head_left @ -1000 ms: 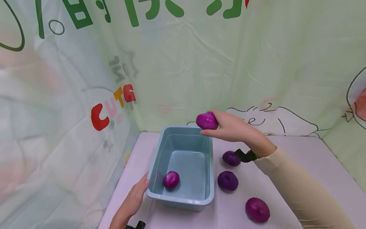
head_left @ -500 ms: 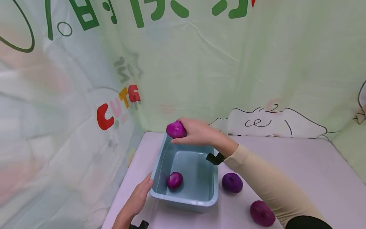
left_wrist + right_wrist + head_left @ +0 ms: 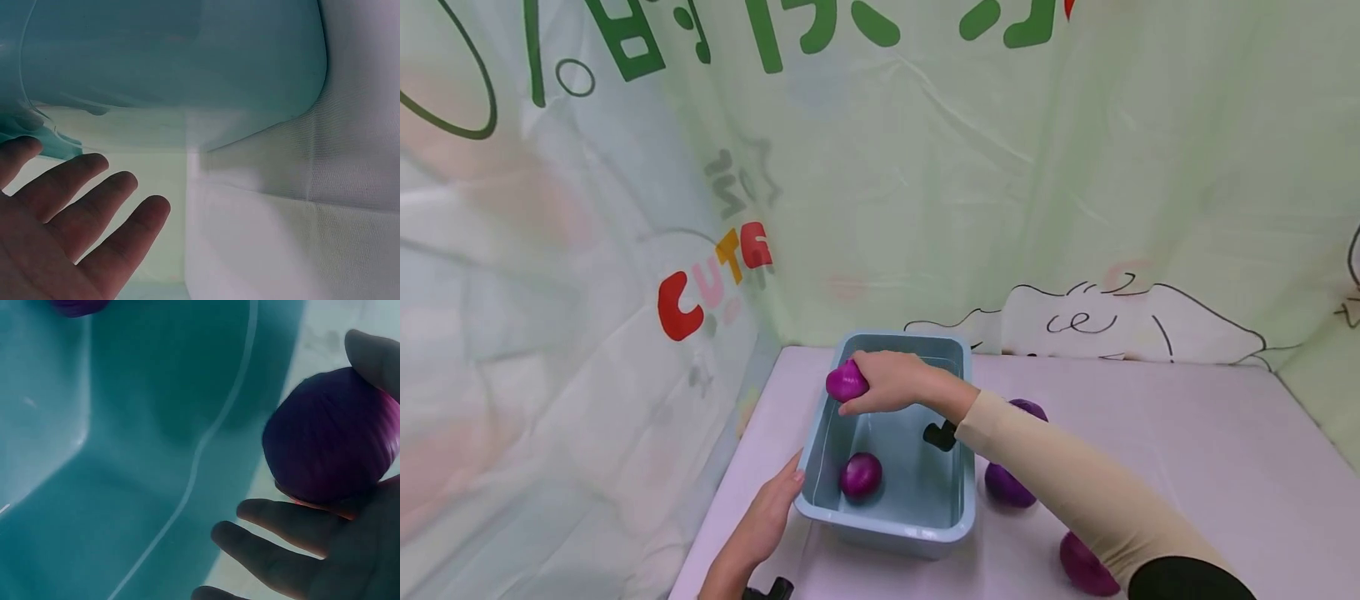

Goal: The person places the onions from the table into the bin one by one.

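Head view: one tub (image 3: 887, 529) stands on the table (image 3: 1150, 425), its long axis running away from me, and serves as the reference for all places. The controlling relation is this: the held onion (image 3: 846, 382) sits at the finger end of my right hand (image 3: 891, 382), towards the tub's left wall in its far half, overlapping that wall in sight; its height against the rim I cannot tell. The onion is nearly round, with no marked long axis, its neck turned towards the hand. My right hand grasps it and is plainly the nearer; my left hand (image 3: 767, 508) lies at the tub's left rim by the near corner, appearing to touch it, fingers extended and gripping nothing. Count: five onions, being one held, one loose onion (image 3: 861, 476) on the tub floor in its near-left part, and three on the table off the tub's right side: a far onion (image 3: 1028, 409), a middle onion (image 3: 1008, 487) and a near onion (image 3: 1082, 567), each partly hidden by my sleeve (image 3: 1060, 471). Left wrist view: four fingers show, spread and released, beside the tub's outer wall. Right wrist view: thumb and fingers enclose the held onion beside the tub's rim; a sliver of one further onion shows within the tub.
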Action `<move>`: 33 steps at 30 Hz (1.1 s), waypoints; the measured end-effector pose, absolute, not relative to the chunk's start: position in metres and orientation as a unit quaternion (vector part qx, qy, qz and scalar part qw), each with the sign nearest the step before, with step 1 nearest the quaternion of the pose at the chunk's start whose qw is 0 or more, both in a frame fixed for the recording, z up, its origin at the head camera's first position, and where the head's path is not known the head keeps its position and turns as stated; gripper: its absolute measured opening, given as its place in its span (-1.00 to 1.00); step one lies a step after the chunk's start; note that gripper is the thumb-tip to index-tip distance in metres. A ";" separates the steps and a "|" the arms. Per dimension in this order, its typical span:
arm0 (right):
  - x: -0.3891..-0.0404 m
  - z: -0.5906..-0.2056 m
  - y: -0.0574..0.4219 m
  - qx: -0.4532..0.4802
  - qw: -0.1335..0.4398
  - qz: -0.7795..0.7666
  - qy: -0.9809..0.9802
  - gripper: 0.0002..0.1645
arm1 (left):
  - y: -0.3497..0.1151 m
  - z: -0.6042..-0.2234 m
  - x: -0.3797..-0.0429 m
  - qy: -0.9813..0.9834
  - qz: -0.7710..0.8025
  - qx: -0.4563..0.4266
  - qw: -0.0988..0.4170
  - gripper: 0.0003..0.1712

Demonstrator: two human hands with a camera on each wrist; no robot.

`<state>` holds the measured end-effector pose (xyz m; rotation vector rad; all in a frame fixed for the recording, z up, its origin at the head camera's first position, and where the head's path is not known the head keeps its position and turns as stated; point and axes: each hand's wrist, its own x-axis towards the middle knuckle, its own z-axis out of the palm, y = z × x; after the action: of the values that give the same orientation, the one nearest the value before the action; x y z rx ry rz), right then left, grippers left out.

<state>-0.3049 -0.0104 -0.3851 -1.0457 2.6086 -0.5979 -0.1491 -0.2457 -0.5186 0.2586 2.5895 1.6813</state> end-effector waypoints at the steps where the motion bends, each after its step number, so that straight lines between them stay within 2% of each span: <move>1: -0.304 -0.388 -0.013 -0.360 0.141 -0.196 0.901 -0.19 | -0.246 -0.519 -0.149 0.835 0.543 0.083 0.022 -0.34; 6: -0.302 -0.400 -0.022 -0.360 0.170 -0.142 0.906 -0.22 | -0.246 -0.519 -0.149 0.835 0.543 0.080 0.021 -0.35; 18: -0.302 -0.424 -0.027 -0.350 0.186 -0.090 0.914 -0.19 | -0.246 -0.520 -0.150 0.834 0.545 0.087 0.018 -0.35; 25: -0.301 -0.430 -0.029 -0.355 0.190 -0.094 0.910 -0.47 | -0.247 -0.519 -0.150 0.832 0.547 0.091 0.018 -0.36; 33: -0.298 -0.428 -0.031 -0.358 0.176 -0.091 0.912 -0.53 | -0.247 -0.520 -0.149 0.833 0.545 0.090 0.017 -0.36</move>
<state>-0.2981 -0.0312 -0.4279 -1.0137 2.5842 -0.2573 -0.1494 -0.2469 -0.5199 0.2784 2.5902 1.6954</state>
